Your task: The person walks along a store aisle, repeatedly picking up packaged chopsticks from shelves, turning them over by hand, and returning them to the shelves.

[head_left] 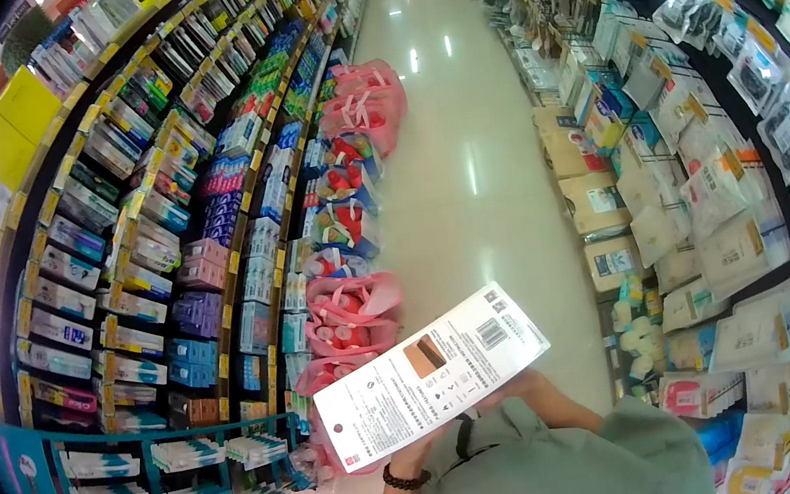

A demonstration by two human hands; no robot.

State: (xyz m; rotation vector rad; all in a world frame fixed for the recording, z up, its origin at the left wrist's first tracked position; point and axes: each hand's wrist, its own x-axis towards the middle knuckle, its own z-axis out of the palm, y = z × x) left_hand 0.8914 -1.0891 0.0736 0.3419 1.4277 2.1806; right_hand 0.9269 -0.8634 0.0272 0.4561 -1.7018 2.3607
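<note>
A white printed package with a barcode, small lines of text and a brown picture is tilted up in front of my chest. My left hand, with a dark beaded bracelet at the wrist, supports its lower edge. My right hand grips the same edge farther to the right. Most of the fingers on both hands are hidden behind the package.
Shelves of boxed goods line the left side, with pink bags of goods along their foot. Packaged items hang on the right. A shiny floor aisle runs ahead between them. A teal rack stands at lower left.
</note>
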